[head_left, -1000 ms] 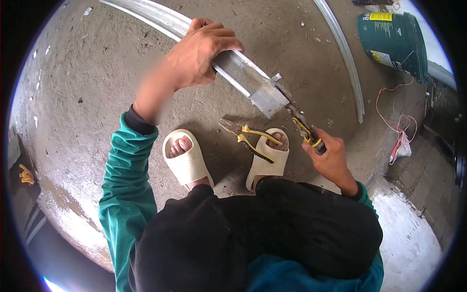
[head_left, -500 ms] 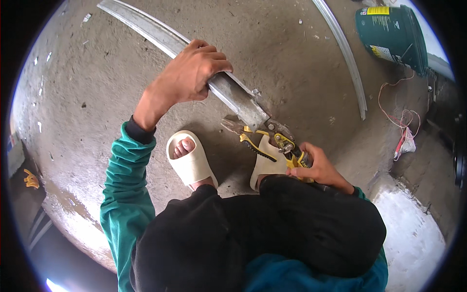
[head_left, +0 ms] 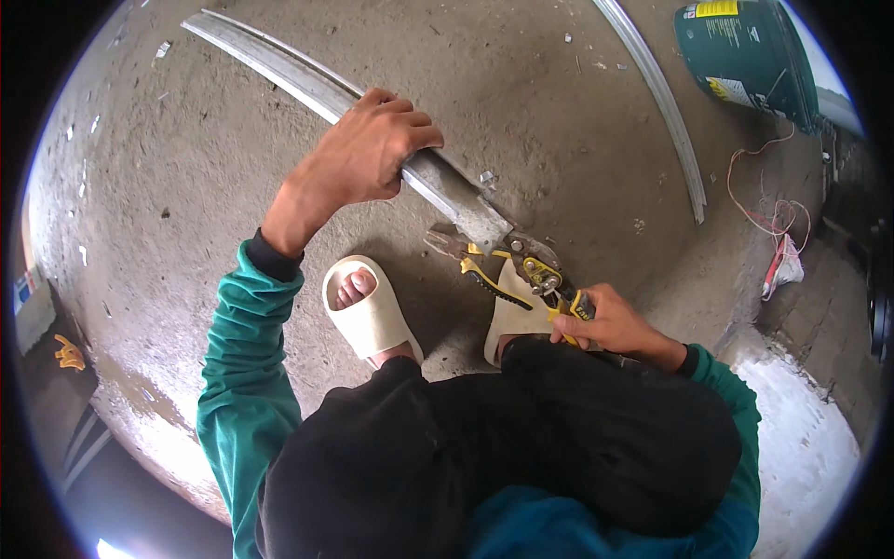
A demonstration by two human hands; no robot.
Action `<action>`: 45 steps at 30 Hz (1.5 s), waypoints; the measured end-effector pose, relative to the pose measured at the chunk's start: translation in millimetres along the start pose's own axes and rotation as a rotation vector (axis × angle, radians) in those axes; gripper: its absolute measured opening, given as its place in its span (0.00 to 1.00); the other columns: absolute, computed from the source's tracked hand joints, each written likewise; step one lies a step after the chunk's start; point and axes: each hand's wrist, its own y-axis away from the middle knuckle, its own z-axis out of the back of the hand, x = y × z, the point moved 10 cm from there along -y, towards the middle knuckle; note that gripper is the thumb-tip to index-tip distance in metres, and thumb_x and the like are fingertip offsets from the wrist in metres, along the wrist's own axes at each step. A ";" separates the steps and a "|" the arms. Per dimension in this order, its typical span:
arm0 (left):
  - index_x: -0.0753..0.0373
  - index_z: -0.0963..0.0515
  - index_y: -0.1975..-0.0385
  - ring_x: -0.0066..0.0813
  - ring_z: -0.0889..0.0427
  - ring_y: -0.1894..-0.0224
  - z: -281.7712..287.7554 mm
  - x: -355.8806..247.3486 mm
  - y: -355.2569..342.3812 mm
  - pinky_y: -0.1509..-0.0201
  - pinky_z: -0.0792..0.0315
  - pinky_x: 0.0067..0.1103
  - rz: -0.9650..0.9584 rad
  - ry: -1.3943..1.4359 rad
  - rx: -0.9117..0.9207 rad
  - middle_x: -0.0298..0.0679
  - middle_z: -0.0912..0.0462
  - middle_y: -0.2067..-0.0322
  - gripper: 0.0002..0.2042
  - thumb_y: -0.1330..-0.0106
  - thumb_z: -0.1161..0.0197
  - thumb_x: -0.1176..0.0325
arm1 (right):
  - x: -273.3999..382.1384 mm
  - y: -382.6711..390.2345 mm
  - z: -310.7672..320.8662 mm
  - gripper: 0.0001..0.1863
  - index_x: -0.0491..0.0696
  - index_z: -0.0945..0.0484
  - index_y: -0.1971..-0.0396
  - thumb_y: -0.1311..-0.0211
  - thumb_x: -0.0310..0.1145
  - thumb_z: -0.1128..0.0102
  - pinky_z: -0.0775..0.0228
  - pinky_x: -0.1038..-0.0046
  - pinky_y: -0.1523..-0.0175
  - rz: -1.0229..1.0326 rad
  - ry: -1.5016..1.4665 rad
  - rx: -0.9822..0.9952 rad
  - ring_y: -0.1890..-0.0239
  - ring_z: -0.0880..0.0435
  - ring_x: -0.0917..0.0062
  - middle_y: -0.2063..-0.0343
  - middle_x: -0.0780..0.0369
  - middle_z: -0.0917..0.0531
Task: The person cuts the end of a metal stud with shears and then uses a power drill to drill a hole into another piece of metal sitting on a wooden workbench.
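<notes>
My left hand (head_left: pixel 368 154) is closed around a long grey metal channel (head_left: pixel 458 197), which slants from the upper left down toward my feet. In my closed right hand (head_left: pixel 615 324) are the handles of yellow-and-black tin snips (head_left: pixel 540 272). Their jaws meet the near end of the channel; how far they have cut in, I cannot make out. Beneath the snips, a pair of pliers (head_left: pixel 482 281) with yellow-and-black handles lies between my feet, partly over or beside the right cream slipper (head_left: pixel 507 317).
Another metal strip (head_left: pixel 663 98) lies on the concrete floor at the upper right, near a dark green bucket (head_left: pixel 745 56). A thin pinkish cord (head_left: pixel 745 207) trails below the bucket. To the far left is a small yellow-orange object (head_left: pixel 69 353). Small metal scraps (head_left: pixel 487 177) dot the floor.
The view has shifted slightly. My left hand keeps its grip on the channel, and the snips stay at its near end. My right hand has moved a little, its fingers still wrapped round the handles.
</notes>
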 end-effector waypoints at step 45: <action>0.62 0.23 0.52 0.35 0.20 0.55 9.8 -44.3 36.9 0.50 0.27 0.29 0.350 0.231 -0.354 0.45 0.20 0.62 0.20 0.48 0.35 0.76 | -37.3 -48.2 6.6 0.16 0.48 0.28 0.75 0.36 0.43 0.40 0.44 0.79 0.81 0.122 -0.265 -0.144 0.87 0.36 0.89 0.87 0.71 0.32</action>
